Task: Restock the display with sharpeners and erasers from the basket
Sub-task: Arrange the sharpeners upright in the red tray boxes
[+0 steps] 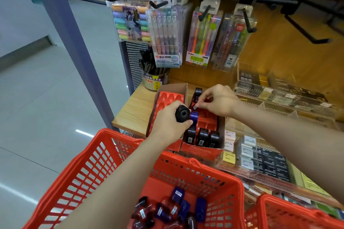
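Plainly, largest first:

Shelf (pixel 134 109): wooden surface at the foot of the display; it carries the open boxes, so stock sits low and within easy reach.

Basket (pixel 104 156): red plastic, set just below the shelf edge so each sharpener has only a short way to travel. A second red basket (pixel 297 215) shows at the lower right corner — two in all.

Hanging pen packs (pixel 167 37): four rows on hooks above the shelf; they play no part in this step.

Display box (pixel 204 122): red cardboard with a slotted tray, so that sharpeners stand upright in rows. Three black ones fill the front row, one stands at the back, and the middle slots are bare. A second tray (pixel 167 98) to its left looks empty.

Erasers (pixel 247 147): stacked in clear bins right of the box; too many and too blurred to count.

Loose sharpeners (pixel 167 208): a heap in the basket bottom, blue, dark red and black — roughly ten, hard to count.

Left hand (pixel 167 122): wrapped around a black sharpener (pixel 182 113), with a blue one (pixel 194 117) against its fingertips — likely held ready as the next to go in.

Right hand (pixel 217 100): over the tray's middle, fingertips pinching a small item with a white label, probably seating it in a slot.
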